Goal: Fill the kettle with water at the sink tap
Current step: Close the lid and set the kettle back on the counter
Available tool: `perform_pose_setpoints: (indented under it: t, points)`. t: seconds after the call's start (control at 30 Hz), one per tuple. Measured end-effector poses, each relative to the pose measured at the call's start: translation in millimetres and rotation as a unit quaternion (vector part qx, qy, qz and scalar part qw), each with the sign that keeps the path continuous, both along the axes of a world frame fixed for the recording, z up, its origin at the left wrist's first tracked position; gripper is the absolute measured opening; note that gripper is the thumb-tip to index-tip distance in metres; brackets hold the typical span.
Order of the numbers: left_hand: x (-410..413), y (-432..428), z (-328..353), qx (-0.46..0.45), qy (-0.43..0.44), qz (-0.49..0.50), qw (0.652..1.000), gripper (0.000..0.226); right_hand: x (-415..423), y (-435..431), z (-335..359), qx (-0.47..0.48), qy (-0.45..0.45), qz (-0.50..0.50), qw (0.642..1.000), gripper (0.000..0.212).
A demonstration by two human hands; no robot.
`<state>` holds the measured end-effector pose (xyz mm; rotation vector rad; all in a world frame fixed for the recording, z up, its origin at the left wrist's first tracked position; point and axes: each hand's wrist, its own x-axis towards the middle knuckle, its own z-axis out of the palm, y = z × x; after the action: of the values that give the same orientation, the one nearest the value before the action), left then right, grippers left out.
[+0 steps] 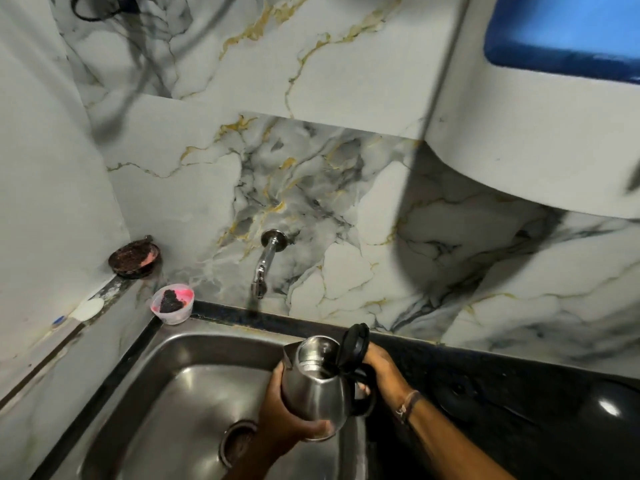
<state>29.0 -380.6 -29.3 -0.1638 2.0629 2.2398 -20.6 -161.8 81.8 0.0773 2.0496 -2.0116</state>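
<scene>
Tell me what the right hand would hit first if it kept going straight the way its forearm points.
The right hand points up-left from the kettle handle it grips, so the open black lid comes first. Past that lies the dark counter edge and the tap, though depth is hard to judge.

Kitchen corner, marble-look walls, black counter.
Wall tiles [346, 81] white w/ grey & gold veins; plain wall [41, 185] on left. Black countertop [502, 386] glossy, light glare at right. White curved unit w/ blue panel [561, 29] top right. Dim light, shadows on tiles.
</scene>
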Motion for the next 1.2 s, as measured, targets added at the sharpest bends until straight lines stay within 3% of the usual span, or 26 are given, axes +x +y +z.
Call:
perform_pose_setpoints:
  t: [0.1, 0.17, 0.27, 0.33, 0.5, 0.63, 0.83, 0.93, 1.07, 1.2]
  points:
    - [9, 38, 2, -0.013, 0.035, -0.013, 0.999, 0.147, 12, 40, 3, -0.01, -0.04, 0.0, 0.999, 0.065]
    - [15, 60, -2, -0.037, 0.045, -0.012, 0.998, 0.149, 18, 66, 6, 0.0, -0.064, 0.007, 0.998, 0.071]
    - [25, 99, 6, -0.095, 0.04, -0.006, 0.995, 0.162, 25, 107, 17, 0.037, -0.086, 0.022, 0.995, 0.042]
    - [29, 124, 9, -0.118, 0.054, -0.005, 0.992, 0.158, 26, 132, 24, 0.069, -0.088, 0.05, 0.992, 0.035]
    - [41, 193, 17, -0.194, 0.08, 0.017, 0.978, 0.147, 27, 189, 30, 0.189, -0.094, 0.075, 0.975, 0.048]
    - [49, 242, 28, -0.231, 0.068, 0.038, 0.97, 0.155, 23, 222, 30, 0.317, -0.099, 0.049, 0.942, 0.063]
    - [55, 299, 41, -0.262, 0.047, 0.035, 0.963, 0.165, 28, 262, 34, 0.391, -0.1, -0.005, 0.915, 0.08]
    - [50, 320, 47, -0.259, 0.031, 0.04, 0.964, 0.167, 21, 284, 36, 0.378, -0.087, -0.003, 0.922, 0.086]
    - [32, 344, 53, -0.258, 0.037, 0.033, 0.965, 0.166, 9, 314, 37, 0.3, -0.05, -0.02, 0.952, 0.067]
    - [8, 370, 55, -0.25, 0.044, 0.024, 0.967, 0.161, -8, 343, 33, 0.262, -0.033, -0.058, 0.963, 0.063]
